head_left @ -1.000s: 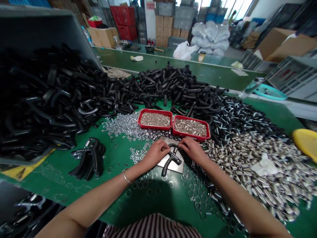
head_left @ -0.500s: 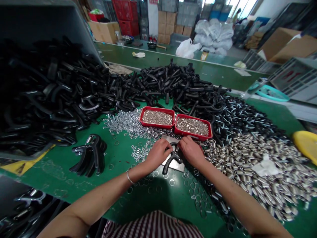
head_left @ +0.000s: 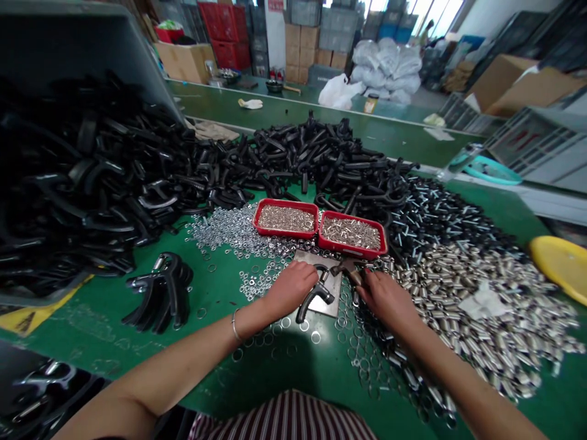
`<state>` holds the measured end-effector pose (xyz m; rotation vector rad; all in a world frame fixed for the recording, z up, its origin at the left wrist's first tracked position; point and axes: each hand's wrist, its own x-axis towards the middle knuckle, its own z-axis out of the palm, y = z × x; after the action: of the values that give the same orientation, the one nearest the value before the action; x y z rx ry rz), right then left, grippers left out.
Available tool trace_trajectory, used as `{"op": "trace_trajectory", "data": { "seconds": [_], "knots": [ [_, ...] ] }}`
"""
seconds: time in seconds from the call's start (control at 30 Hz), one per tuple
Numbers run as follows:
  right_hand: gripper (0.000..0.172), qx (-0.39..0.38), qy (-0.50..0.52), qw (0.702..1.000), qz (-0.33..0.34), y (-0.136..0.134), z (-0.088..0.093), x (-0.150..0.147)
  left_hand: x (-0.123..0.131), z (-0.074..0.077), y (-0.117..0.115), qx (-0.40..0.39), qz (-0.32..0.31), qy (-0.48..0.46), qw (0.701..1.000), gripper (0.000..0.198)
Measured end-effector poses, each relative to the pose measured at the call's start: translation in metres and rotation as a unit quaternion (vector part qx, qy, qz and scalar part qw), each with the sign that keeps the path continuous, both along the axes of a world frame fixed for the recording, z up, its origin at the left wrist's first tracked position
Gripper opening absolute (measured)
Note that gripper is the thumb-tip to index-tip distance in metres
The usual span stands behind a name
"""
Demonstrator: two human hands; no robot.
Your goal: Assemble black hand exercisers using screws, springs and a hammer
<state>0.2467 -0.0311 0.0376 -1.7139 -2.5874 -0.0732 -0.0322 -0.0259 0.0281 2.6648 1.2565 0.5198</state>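
Gripping black lever (head_left: 321,293), left hand (head_left: 293,287) palm down, right hand (head_left: 387,298) closed around hammer (head_left: 350,271)

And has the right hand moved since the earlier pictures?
Yes: judged against the metal plate, the right hand has shifted to the right, away from the black forked handle and onto the hammer.

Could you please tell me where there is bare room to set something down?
Near the body, green tabletop shows bare between the left forearm, loose rings and striped shirt. Beyond the black handle pile, the green strip has room between the cup and a white scrap. It is crowded around the red trays and beside the right hand, where metal tubes lie.
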Motion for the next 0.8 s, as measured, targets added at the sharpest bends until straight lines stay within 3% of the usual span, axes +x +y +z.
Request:
{"op": "trace_trajectory", "data": {
  "seconds": [0.1, 0.2, 0.3, 0.5, 0.7, 0.8],
  "knots": [
    [0.017, -0.035, 0.098, 0.994, -0.027, 0.002, -0.001, 0.004, 0.0, 0.005, -0.01, 0.024, -0.03, 0.075, 0.996, 0.023],
    [0.015, -0.077, 0.219, 0.971, -0.052, -0.001, 0.008, 0.003, 0.004, 0.011, -0.027, 0.007, 0.012, 0.092, 0.996, 0.036],
    [0.016, -0.067, 0.283, 0.957, -0.019, -0.01, 0.018, -0.004, 0.009, 0.013, -0.04, -0.016, 0.06, 0.094, 0.994, 0.047],
    [0.009, -0.086, 0.27, 0.958, 0.044, -0.023, 0.031, -0.016, 0.008, 0.004, -0.042, -0.063, 0.094, 0.034, 0.993, 0.043],
    [0.012, -0.109, 0.268, 0.954, 0.08, -0.029, 0.046, -0.037, 0.006, -0.007, -0.04, -0.069, 0.148, -0.057, 0.985, 0.086],
    [0.012, -0.15, 0.24, 0.958, 0.055, -0.023, 0.042, -0.034, 0.007, -0.007, -0.042, -0.073, 0.146, -0.065, 0.984, 0.091]
  ]
}}
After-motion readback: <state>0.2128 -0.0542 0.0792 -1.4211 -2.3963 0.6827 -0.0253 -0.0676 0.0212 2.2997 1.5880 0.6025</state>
